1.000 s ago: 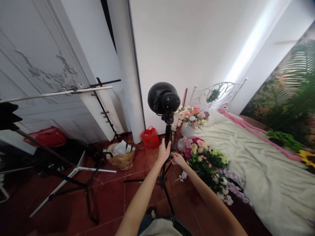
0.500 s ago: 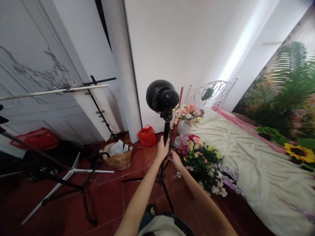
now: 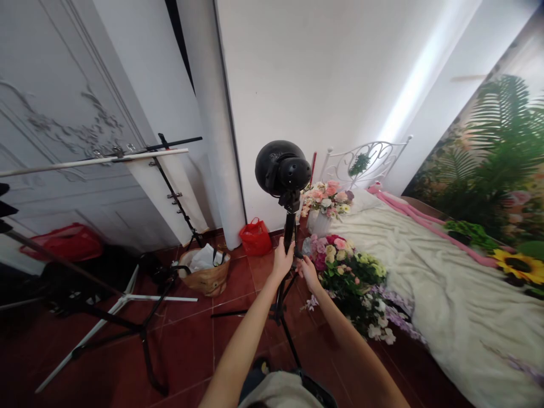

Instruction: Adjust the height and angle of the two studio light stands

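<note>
Stand point(image 3: 289, 226): L hand point(image 3: 282, 262) clamped on, R hand point(image 3: 310, 273) grip unclear; basket point(image 3: 208, 281) w/ white item point(image 3: 203, 258); vase point(image 3: 322, 225) w/ flwrs point(image 3: 329, 198).

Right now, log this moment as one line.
Left grip: around stand | Right grip: at stand's right side, hold unclear | Lamp: atop stand | Flowers: beside bed

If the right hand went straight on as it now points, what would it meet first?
Most likely the black stand, near the pole section the left hand grips. The right hand looks very close, perhaps touching; depth is hard to judge.
</note>
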The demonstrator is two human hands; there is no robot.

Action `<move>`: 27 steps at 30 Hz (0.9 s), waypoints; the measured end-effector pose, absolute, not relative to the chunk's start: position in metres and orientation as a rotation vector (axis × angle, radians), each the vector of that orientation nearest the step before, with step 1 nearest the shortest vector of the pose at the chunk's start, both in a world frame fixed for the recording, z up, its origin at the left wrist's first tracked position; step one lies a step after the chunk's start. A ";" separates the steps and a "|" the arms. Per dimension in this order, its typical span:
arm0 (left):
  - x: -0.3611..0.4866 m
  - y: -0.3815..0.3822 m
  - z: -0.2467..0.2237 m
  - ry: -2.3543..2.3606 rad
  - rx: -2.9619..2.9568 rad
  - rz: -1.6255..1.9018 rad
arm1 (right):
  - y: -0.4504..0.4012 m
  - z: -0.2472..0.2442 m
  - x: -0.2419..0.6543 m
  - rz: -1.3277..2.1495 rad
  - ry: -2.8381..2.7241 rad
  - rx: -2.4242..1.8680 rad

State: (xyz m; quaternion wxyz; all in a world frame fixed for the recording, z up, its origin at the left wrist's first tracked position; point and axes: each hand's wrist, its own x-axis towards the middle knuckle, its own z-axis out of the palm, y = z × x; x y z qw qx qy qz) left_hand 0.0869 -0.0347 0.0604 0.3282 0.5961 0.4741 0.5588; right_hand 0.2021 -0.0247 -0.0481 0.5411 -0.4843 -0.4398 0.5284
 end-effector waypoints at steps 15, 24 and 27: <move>0.032 -0.037 0.059 0.862 1.133 1.380 | -0.027 -0.044 0.139 0.688 -1.366 -1.576; 0.010 -0.041 -0.051 1.298 0.970 1.434 | -0.016 -0.045 0.124 0.837 -1.204 -1.343; 0.017 -0.048 -0.064 1.259 1.039 1.344 | -0.013 -0.038 0.122 0.933 -1.138 -1.313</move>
